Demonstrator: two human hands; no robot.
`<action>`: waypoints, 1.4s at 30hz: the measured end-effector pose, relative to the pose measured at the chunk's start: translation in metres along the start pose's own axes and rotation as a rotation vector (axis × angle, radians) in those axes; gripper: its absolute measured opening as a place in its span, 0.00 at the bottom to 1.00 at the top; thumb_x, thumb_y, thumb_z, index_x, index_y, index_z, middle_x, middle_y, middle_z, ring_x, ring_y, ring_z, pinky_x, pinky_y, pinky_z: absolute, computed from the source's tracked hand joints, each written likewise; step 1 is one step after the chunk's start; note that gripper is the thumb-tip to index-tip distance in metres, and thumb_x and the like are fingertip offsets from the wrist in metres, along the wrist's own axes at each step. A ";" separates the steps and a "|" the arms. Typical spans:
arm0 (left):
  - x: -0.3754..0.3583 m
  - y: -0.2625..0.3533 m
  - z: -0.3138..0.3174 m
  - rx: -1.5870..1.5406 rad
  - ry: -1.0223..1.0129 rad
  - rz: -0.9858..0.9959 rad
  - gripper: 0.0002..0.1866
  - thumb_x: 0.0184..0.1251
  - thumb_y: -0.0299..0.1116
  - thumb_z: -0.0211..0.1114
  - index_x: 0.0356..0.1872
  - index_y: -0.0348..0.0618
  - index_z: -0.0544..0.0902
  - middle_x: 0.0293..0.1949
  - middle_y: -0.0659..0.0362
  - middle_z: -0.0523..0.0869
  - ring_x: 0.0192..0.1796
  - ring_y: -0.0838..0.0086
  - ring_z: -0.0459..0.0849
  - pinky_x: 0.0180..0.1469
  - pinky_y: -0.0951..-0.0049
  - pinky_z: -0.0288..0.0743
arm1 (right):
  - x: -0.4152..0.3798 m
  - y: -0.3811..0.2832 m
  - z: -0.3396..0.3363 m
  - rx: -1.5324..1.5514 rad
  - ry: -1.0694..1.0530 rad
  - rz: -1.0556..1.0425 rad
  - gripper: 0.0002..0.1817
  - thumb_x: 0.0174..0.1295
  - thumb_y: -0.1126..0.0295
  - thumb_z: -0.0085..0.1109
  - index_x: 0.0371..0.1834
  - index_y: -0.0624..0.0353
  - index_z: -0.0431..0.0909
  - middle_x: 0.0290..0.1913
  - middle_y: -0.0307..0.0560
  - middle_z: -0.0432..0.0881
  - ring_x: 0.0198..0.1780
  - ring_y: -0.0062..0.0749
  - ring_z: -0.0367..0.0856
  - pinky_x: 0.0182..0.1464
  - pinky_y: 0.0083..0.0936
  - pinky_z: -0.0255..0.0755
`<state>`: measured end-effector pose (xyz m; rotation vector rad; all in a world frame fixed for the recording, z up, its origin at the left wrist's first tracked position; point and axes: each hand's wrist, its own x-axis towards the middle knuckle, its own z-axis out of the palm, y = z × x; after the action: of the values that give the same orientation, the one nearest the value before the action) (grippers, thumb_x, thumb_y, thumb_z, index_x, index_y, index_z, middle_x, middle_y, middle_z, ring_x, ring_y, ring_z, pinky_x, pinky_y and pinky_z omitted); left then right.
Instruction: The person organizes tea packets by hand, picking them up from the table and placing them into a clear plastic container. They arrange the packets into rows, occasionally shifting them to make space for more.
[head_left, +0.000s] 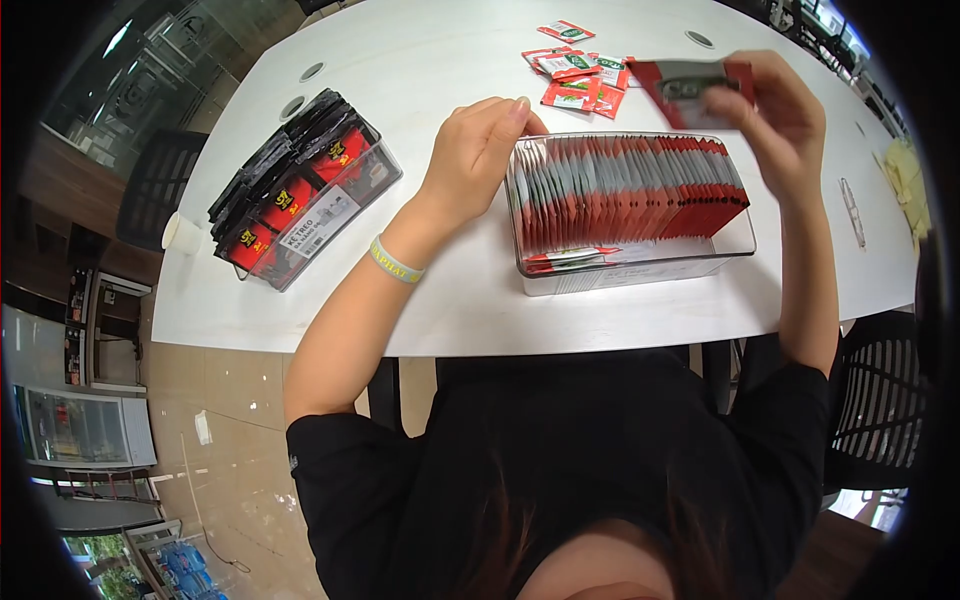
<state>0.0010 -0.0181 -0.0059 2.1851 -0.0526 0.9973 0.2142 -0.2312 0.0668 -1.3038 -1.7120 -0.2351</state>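
Note:
A clear plastic box [640,278] stands in front of me, packed with a long row of upright red and silver sachets [620,195]. One more sachet lies flat near its front wall. My left hand [475,150] is closed around the box's back left corner, its fingertips partly hidden behind it. Above the back right corner, my right hand [785,125] pinches a red tea sachet [672,92] with a green label, blurred by motion. Behind the box lies a loose pile of similar sachets [570,66].
To the left, a second clear box [350,205] holds black and red packets. A paper cup [181,233] stands at the left edge of the white table [450,315]. On the right lie a pen [852,212] and yellow material [903,180]. Black chairs [880,400] surround the table.

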 end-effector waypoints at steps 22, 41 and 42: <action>-0.002 0.002 0.002 -0.056 0.004 -0.029 0.28 0.79 0.44 0.45 0.29 0.31 0.84 0.25 0.49 0.85 0.31 0.62 0.84 0.40 0.68 0.76 | -0.011 -0.067 0.063 0.158 -0.440 0.032 0.08 0.55 0.77 0.64 0.37 0.60 0.77 0.28 0.48 0.81 0.26 0.39 0.81 0.29 0.27 0.71; -0.104 0.118 -0.127 -0.170 0.538 0.649 0.23 0.75 0.44 0.44 0.48 0.31 0.77 0.44 0.47 0.84 0.52 0.62 0.82 0.54 0.63 0.77 | -0.014 -0.059 0.072 0.192 -0.403 0.001 0.12 0.54 0.80 0.59 0.42 0.62 0.75 0.32 0.49 0.82 0.32 0.44 0.83 0.31 0.30 0.73; -0.101 0.118 -0.123 -0.175 0.537 0.660 0.23 0.75 0.44 0.44 0.48 0.31 0.77 0.44 0.47 0.84 0.52 0.61 0.81 0.54 0.63 0.77 | -0.014 -0.059 0.074 0.185 -0.400 -0.002 0.12 0.54 0.80 0.59 0.42 0.62 0.75 0.32 0.49 0.82 0.32 0.44 0.83 0.31 0.30 0.73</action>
<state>-0.1856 -0.0529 0.0503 1.6926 -0.6128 1.8370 0.1239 -0.2181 0.0384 -1.2694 -2.0137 0.1940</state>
